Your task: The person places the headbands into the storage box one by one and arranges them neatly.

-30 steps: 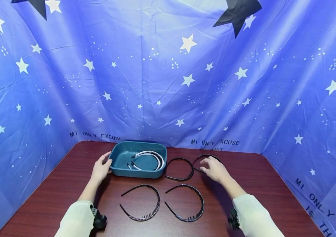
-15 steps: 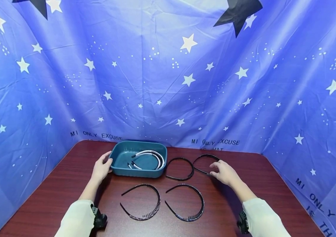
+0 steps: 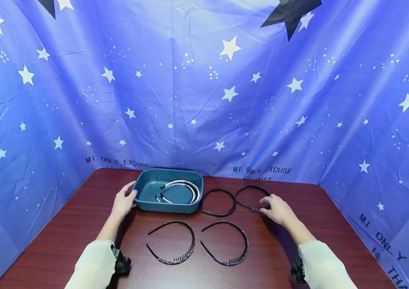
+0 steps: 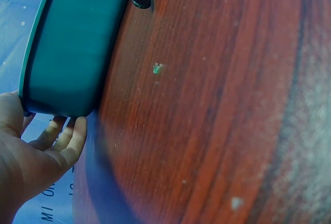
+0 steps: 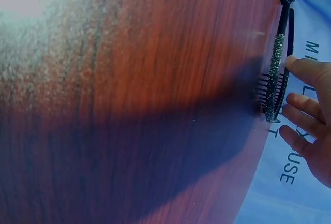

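Note:
My left hand holds the left end of a teal basin at the back of the table. In the left wrist view its fingers lie against the outside of the end wall. White headbands lie in the basin's right half. My right hand is at the right end of a black toothed headband, fingers spread, fingertips right at the band. The right wrist view shows glittery stones along this headband.
Another black headband lies between the basin and the right-hand one. Two glittery headbands, one left and one right, lie nearer the front, their open ends leftward. A blue star-print cloth surrounds the red-brown table.
My right hand has shifted from above the far-right headband to its right end. The left hand stays at the basin. The whole head view has tilted slightly.

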### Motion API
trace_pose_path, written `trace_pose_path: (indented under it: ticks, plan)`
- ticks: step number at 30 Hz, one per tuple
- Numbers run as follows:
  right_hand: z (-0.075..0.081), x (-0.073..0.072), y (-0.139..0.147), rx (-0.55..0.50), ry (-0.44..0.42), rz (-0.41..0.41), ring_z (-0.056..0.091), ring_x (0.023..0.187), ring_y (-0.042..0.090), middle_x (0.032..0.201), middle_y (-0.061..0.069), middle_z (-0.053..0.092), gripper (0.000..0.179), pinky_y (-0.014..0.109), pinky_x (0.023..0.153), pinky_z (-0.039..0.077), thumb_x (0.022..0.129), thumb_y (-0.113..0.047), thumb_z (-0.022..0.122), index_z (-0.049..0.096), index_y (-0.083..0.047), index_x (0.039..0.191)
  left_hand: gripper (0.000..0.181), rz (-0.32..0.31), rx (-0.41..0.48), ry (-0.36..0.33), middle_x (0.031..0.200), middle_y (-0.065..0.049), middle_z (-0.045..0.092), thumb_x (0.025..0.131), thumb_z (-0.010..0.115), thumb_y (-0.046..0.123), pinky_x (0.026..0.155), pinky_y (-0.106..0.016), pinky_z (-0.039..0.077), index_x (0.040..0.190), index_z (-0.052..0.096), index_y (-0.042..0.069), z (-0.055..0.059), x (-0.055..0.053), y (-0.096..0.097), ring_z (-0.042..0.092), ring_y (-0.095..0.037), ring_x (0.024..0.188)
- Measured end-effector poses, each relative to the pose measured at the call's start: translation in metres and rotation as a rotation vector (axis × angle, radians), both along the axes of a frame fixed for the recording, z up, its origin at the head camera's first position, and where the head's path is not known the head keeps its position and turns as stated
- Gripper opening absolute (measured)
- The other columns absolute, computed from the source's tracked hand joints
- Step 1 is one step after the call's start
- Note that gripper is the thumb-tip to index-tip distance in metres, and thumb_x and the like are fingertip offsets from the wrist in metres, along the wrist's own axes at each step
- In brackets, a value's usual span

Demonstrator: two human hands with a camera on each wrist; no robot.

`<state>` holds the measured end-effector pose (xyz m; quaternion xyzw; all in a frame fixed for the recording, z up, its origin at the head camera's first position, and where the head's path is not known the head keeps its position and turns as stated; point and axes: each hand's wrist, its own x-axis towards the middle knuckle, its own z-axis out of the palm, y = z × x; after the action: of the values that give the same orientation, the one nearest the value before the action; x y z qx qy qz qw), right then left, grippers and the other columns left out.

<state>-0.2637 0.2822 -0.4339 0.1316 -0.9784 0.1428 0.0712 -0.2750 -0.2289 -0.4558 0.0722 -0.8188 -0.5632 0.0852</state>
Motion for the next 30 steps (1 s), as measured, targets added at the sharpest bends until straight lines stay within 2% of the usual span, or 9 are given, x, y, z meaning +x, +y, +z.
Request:
trace_pose_path:
  ticks: [5, 17, 23, 30]
  plan:
    - [-0.005, -0.001, 0.001, -0.002, -0.022, -0.014, 0.059, 0.093, 0.028, 0.097, 0.010, 0.061, 0.023, 0.047, 0.081, 0.049, 0.080, -0.016, 0.070, 0.067, -0.007, 0.101, 0.046, -0.002, -0.006, -0.004, 0.129, -0.029, 0.048, 0.098, 0.041, 0.014, 0.073, -0.035, 0.059, 0.143, 0.036, 0.006, 0.000, 0.001, -0.001, 0.058, -0.033, 0.099]
    - [-0.009, -0.001, -0.004, 0.012, 0.016, -0.009, 0.057, 0.098, 0.032, 0.097, 0.010, 0.061, 0.018, 0.050, 0.083, 0.048, 0.079, -0.013, 0.070, 0.068, -0.008, 0.096, 0.046, -0.004, -0.002, -0.015, 0.131, -0.029, 0.046, 0.098, 0.040, 0.015, 0.074, -0.033, 0.059, 0.143, 0.036, 0.007, 0.000, 0.001, -0.001, 0.057, -0.032, 0.101]
    - [-0.011, 0.000, -0.007, 0.013, 0.012, -0.003, 0.057, 0.098, 0.033, 0.098, 0.011, 0.061, 0.018, 0.050, 0.084, 0.048, 0.079, -0.012, 0.070, 0.068, -0.008, 0.096, 0.046, -0.008, -0.003, -0.015, 0.133, -0.029, 0.045, 0.098, 0.040, 0.016, 0.077, -0.038, 0.058, 0.143, 0.036, 0.007, -0.001, 0.001, -0.001, 0.057, -0.033, 0.102]
    - [-0.015, -0.001, -0.006, 0.061, 0.019, -0.006, 0.057, 0.100, 0.034, 0.099, 0.010, 0.061, 0.016, 0.053, 0.084, 0.048, 0.080, -0.010, 0.069, 0.069, -0.010, 0.096, 0.046, -0.007, 0.002, -0.012, 0.134, -0.029, 0.044, 0.098, 0.040, 0.016, 0.076, -0.037, 0.058, 0.143, 0.036, 0.007, -0.001, 0.000, 0.000, 0.056, -0.034, 0.103]
